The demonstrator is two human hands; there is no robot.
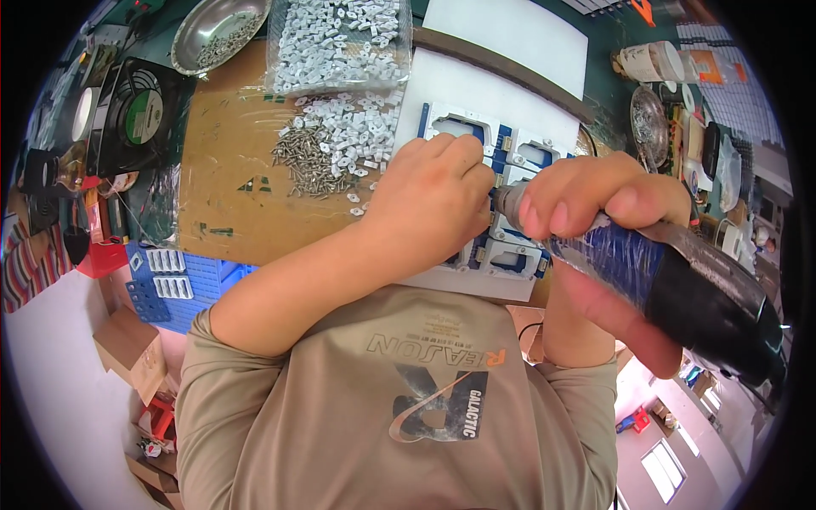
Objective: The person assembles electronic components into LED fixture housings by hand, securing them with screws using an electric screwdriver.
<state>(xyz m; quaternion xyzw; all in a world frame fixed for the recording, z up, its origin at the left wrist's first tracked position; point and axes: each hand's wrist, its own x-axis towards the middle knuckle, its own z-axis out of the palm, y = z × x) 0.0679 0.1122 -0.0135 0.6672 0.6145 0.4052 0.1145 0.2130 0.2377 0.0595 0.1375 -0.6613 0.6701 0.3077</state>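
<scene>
My right hand (608, 200) is wrapped round an electric screwdriver (714, 297) with a black and blue body covered in clear film. Its metal nose (510, 202) points left, toward the fingers of my left hand. My left hand (433, 191) is closed, fingertips bent down over a blue and white fixture; whatever they pinch is hidden. White frame-shaped parts (535, 153) sit in the fixture, which lies on a white board (463, 81). The screwdriver's tip is hidden behind my hands. Another white frame (512, 259) shows below them.
Left of the board lie loose screws (310, 161) and small white plastic pieces (361, 127). Behind them stand a clear tray (340, 47) of such pieces and a metal bowl (221, 38). A dark bar (501, 68) crosses the board. A black fan (140, 119) stands left.
</scene>
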